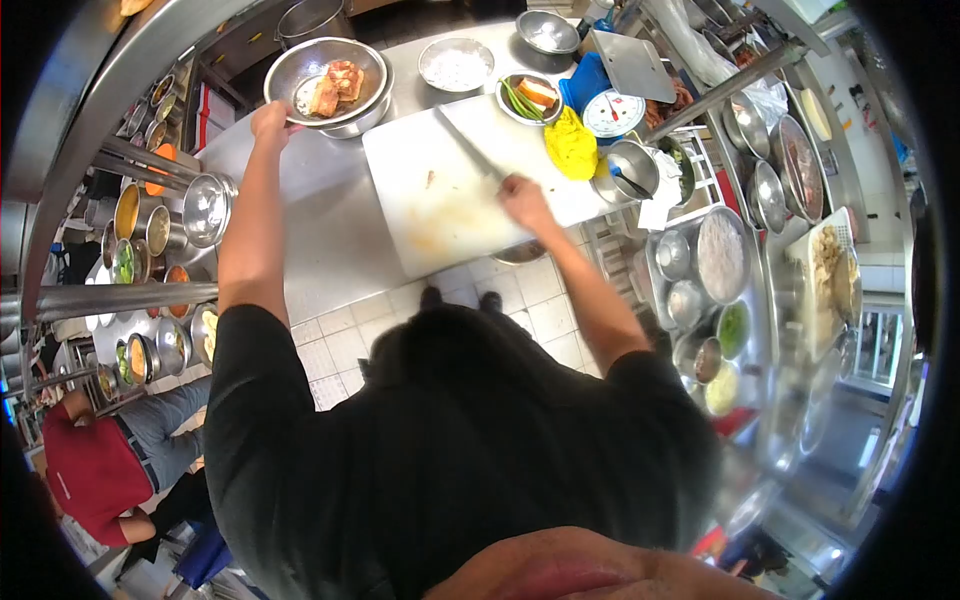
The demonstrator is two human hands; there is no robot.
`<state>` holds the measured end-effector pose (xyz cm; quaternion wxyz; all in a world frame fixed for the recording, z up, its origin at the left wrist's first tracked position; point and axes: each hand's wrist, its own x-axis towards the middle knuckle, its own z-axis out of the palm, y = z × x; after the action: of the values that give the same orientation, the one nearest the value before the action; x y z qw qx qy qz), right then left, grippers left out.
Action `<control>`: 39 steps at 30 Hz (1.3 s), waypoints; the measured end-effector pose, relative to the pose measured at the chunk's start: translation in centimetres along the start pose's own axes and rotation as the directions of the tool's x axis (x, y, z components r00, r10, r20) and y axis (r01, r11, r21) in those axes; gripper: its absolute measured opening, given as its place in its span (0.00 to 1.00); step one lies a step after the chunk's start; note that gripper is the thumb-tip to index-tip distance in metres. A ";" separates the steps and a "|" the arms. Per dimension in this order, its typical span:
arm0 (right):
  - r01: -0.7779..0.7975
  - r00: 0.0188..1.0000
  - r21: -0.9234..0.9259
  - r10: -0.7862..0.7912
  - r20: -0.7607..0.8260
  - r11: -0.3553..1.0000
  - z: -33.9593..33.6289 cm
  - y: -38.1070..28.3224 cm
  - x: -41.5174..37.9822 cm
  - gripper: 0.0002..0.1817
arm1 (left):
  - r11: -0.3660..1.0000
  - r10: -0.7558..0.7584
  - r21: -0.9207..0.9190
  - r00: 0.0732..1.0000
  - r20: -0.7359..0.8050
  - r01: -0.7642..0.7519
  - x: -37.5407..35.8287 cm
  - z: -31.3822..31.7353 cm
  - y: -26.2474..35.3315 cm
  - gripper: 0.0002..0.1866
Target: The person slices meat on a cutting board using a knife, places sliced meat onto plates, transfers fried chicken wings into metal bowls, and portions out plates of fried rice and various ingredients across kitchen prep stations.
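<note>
My left hand (270, 122) grips the rim of a metal bowl (290, 70) at the back left of the counter. Pieces of browned meat (338, 88) lie in that bowl, which rests over another metal bowl (362, 122). In my right hand (525, 200) is the handle of a long knife (465, 143). Its blade points away to the upper left, over the white cutting board (400, 190). Brown stains and a small scrap mark the board.
Behind the board are a bowl of white contents (456, 65), a bowl with green stalks and meat (530, 98), a yellow cloth (571, 145) and a dial scale (612, 113). Ingredient bowls fill the right-hand counter (765, 330). A person in a red shirt (95, 470) stands lower left.
</note>
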<state>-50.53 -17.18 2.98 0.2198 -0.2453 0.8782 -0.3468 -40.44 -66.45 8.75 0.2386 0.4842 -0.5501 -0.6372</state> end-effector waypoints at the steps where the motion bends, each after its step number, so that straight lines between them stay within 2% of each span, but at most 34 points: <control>1: -0.073 0.994 0.198 0.055 0.098 0.978 1.5 -0.9 -2.0 0.17 | 1.000 0.021 0.000 1.000 0.009 -0.021 -1.1 0.2 0.3 0.13; 3: -0.067 0.964 0.206 0.011 0.265 0.976 3.4 -2.1 -4.8 0.18 | 0.998 0.058 0.000 0.998 0.023 -0.058 -4.6 0.4 1.6 0.11; 5: -0.020 0.962 0.057 0.004 0.274 0.998 4.2 -1.7 -6.1 0.19 | 0.994 0.106 0.027 0.992 0.069 -0.108 -6.5 0.1 1.6 0.07; 7: -0.085 0.983 0.112 0.065 0.171 0.990 4.0 1.5 -5.9 0.20 | 0.990 0.125 0.046 0.987 0.101 -0.130 -8.8 0.5 1.1 0.06; 9: -0.167 0.984 0.074 0.171 -0.054 0.983 2.5 4.7 -5.4 0.19 | 0.982 0.148 0.101 0.985 0.092 -0.157 -10.2 1.0 0.0 0.06; 10: -0.229 0.955 0.059 0.236 -0.183 0.972 1.4 6.3 -5.0 0.18 | 0.977 0.160 0.130 0.983 0.084 -0.170 -11.0 1.2 -0.6 0.06; 11: -0.156 0.940 0.067 0.169 -0.296 0.985 0.2 8.0 -4.9 0.16 | 0.972 0.190 0.124 0.978 0.085 -0.200 -11.8 1.6 -1.2 0.05; 13: -0.160 0.923 0.066 0.172 -0.344 0.985 -2.5 7.8 -5.8 0.14 | 0.960 0.247 0.112 0.965 0.090 -0.256 -13.5 3.1 -2.8 0.05; 15: -0.228 0.929 0.136 0.257 -0.266 0.964 -3.7 6.2 -6.9 0.15 | 0.928 0.275 0.245 0.960 0.060 -0.281 -15.0 5.0 -3.8 0.08; 17: -0.217 0.939 0.266 0.275 -0.204 0.939 -0.8 9.2 -6.7 0.15 | 0.823 0.388 0.422 0.919 0.070 -0.379 -18.0 7.0 -3.9 0.10; 19: -0.192 0.942 0.409 0.284 -0.176 0.892 1.0 10.2 -7.0 0.14 | 0.660 0.555 0.543 0.824 0.113 -0.519 -18.3 8.9 -5.7 0.13; 21: -0.151 0.939 0.565 0.297 -0.175 0.811 2.1 8.9 -8.0 0.14 | 0.512 0.690 0.577 0.705 0.165 -0.637 -19.4 10.3 -6.1 0.10; 24: -0.242 0.929 0.621 0.362 -0.073 0.746 1.2 7.6 -8.8 0.14 | 0.292 0.845 0.539 0.478 0.242 -0.790 -20.4 11.7 -6.1 0.04; 27: -0.240 0.936 0.575 0.345 -0.078 0.782 0.8 7.4 -8.9 0.15 | 0.255 0.818 0.547 0.480 0.319 -0.798 -20.6 12.4 -5.7 0.04; 31: -0.232 0.940 0.463 0.319 -0.119 0.855 0.6 7.1 -8.7 0.14 | 0.162 0.907 0.501 0.327 0.263 -0.851 -18.9 12.2 -5.0 0.04; 32: -0.238 0.941 0.423 0.315 -0.122 0.874 0.6 6.9 -8.8 0.14 | 0.153 0.939 0.497 0.283 0.197 -0.854 -18.0 11.7 -4.7 0.05; 34: -0.218 0.938 0.494 0.321 -0.133 0.842 1.0 7.2 -8.9 0.14 | 0.134 0.981 0.504 0.187 0.056 -0.853 -16.3 10.4 -3.9 0.06; 35: -0.205 0.940 0.526 0.315 -0.128 0.825 1.1 7.1 -8.9 0.13 | 0.441 0.884 0.430 0.465 -0.054 -0.788 -15.9 9.5 -3.5 0.06; 36: -0.226 0.939 0.511 0.325 -0.112 0.830 1.1 7.4 -8.8 0.13 | 0.703 0.699 0.322 0.699 -0.148 -0.634 -15.7 8.7 -3.1 0.07; 37: -0.247 0.938 0.495 0.334 -0.095 0.833 1.1 7.6 -8.6 0.13 | 0.891 0.448 0.179 0.869 -0.208 -0.417 -15.3 7.6 -2.6 0.08; 39: -0.239 0.940 0.513 0.329 -0.092 0.825 0.9 7.1 -8.9 0.13 | 0.967 0.170 -0.148 0.955 -0.243 -0.209 -13.2 6.2 -3.1 0.10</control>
<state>-45.05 -7.87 -0.79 0.2460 -0.0155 0.8026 -0.5431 -39.71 -51.67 10.11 0.4011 0.4766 -0.5061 -0.5965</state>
